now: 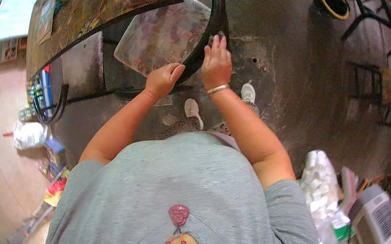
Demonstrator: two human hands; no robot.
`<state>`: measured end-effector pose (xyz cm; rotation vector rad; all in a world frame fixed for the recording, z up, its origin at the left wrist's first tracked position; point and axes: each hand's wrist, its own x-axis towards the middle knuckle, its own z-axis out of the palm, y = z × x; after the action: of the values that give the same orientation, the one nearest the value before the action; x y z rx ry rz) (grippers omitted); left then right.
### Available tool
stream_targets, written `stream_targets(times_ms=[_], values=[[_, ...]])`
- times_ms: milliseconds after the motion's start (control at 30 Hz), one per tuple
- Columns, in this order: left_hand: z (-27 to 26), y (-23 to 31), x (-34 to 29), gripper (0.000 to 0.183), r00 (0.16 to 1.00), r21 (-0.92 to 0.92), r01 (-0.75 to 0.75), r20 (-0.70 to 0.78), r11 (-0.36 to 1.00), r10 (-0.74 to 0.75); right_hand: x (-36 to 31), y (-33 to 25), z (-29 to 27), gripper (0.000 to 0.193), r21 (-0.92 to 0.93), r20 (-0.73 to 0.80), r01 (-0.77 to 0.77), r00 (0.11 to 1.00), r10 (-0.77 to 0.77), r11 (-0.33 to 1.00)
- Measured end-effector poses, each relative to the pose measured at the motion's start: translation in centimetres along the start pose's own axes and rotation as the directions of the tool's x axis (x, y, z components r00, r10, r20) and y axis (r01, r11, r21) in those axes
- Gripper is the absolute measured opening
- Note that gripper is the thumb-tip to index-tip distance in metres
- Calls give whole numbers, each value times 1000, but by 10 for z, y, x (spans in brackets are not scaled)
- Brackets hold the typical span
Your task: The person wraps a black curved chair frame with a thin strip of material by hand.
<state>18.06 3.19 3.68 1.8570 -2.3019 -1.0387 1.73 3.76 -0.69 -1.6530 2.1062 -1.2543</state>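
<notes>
Both your bare forearms reach forward and away from your chest, converging ahead of you. Your left hand point(163, 79) is curled into a closed grip, thumb up and knuckles outward. Your right hand point(216, 64) lies just beside it, palm down, fingers point(218, 41) stretched forward and pressed flat, with a thin bracelet point(217, 89) around the wrist.

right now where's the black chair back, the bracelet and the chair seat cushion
black chair back point(216, 10): head view, on its curved top rail
bracelet point(218, 89): head view, on the band at the right wrist
chair seat cushion point(165, 35): head view, on the patterned middle
</notes>
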Motion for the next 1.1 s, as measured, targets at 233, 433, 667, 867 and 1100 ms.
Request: stream_targets(times_ms=[233, 433, 667, 867, 1100], values=[[8, -4, -11, 42, 952, 45, -222, -203, 974, 227, -80, -48, -6, 34, 300, -125, -164, 970, 210, 940], [11, 1, -11, 44, 966, 193, -187, -141, 963, 216, -81, -44, -3, 25, 484, -153, -233, 927, 343, 843], [10, 5, -7, 49, 959, 196, -226, -129, 954, 253, -38, 3, 30, 17, 524, -165, -506, 729, 664, 686], [18, -5, -5, 44, 939, 223, -242, -190, 944, 286, -78, -35, 21, 14, 540, -245, -324, 822, 514, 777], [19, -5, -5, 45, 932, 251, -260, -188, 932, 310, -35, -14, 17, 14, 450, -343, -196, 863, 371, 871]])
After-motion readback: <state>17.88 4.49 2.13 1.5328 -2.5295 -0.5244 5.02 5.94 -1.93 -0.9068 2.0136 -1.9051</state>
